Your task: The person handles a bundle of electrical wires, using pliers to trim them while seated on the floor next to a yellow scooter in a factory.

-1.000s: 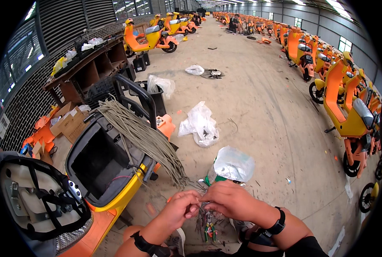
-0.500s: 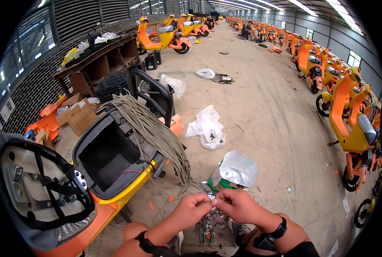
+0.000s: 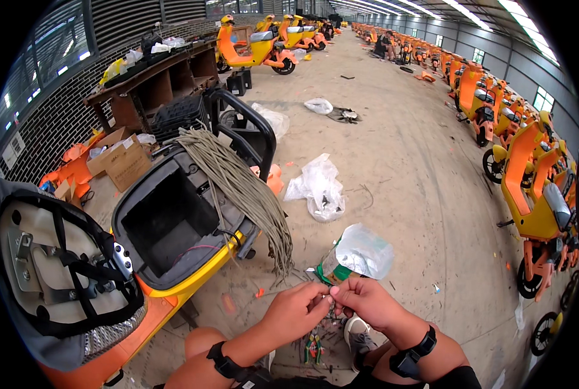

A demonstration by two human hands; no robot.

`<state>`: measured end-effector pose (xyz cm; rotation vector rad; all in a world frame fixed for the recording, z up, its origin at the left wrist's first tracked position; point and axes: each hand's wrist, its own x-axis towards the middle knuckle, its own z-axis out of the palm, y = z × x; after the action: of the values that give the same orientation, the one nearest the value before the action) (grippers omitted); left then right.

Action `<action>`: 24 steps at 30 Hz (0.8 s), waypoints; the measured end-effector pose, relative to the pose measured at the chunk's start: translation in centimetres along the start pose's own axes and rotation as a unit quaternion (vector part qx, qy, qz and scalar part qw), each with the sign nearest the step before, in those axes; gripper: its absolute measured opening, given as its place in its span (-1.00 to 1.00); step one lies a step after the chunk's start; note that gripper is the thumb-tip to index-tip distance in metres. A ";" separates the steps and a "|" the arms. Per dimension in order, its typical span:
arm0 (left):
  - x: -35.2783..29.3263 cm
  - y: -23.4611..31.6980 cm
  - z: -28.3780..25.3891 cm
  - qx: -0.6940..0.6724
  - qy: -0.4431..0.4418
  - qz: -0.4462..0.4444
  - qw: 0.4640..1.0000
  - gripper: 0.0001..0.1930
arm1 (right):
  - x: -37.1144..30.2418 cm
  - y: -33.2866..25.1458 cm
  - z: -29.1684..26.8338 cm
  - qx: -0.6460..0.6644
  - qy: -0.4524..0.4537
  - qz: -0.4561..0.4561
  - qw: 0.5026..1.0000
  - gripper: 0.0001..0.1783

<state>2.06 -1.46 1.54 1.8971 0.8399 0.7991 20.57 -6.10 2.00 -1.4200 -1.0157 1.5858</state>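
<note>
My left hand (image 3: pixel 296 310) and my right hand (image 3: pixel 371 302) meet low in the middle of the view, thumbs and fingertips pinched close together. Whatever sits between the fingertips is too small to make out. Below them, on the floor between my feet, lie pliers (image 3: pixel 314 350) with green and red handles, among dark scraps. Just beyond the hands stands an open green and white bag (image 3: pixel 362 253) with a silvery lining. To the left is a yellow and orange scooter (image 3: pixel 205 275) with its seat (image 3: pixel 56 285) tipped open and its storage bin (image 3: pixel 166 227) exposed.
A bundle of grey-green cables (image 3: pixel 241 191) drapes over the scooter's rear. Clear plastic bags (image 3: pixel 318 188) lie on the concrete floor. Cardboard boxes (image 3: pixel 128 165) and a rusty workbench (image 3: pixel 163 84) stand at left. Rows of orange and yellow scooters (image 3: pixel 529 188) line the right side.
The view has shifted slightly. My hands stay together; the left fingers have loosened a little, and the shiny bit seen at the fingertips earlier no longer shows. The pliers remain on the floor.
</note>
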 end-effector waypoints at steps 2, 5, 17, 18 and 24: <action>0.0 -0.1 0.0 0.009 0.000 0.003 1.000 -0.85 | 0.1 -0.3 -0.2 -0.010 -0.010 0.001 1.000 -0.69; 0.0 0.3 -0.3 -0.052 -0.018 -0.074 0.996 -0.85 | 0.2 -0.2 -0.5 -0.024 -0.011 -0.053 0.998 -0.66; 0.6 -1.8 -1.3 -0.416 -0.087 -0.277 0.862 -0.85 | -0.5 -2.9 -0.4 -0.451 0.015 -0.483 0.750 -0.46; 0.6 -1.6 -1.5 -0.415 -0.103 -0.278 0.860 -0.85 | -0.4 -2.9 -0.2 -0.453 0.018 -0.486 0.747 -0.50; 0.5 -1.6 -1.6 -0.415 -0.133 -0.284 0.854 -0.85 | 0.3 -1.8 -0.4 -0.432 0.040 -0.486 0.759 -0.76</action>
<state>0.69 0.32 0.87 0.8814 0.6645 0.3991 20.95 -5.13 3.48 -1.0754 -2.1217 0.2373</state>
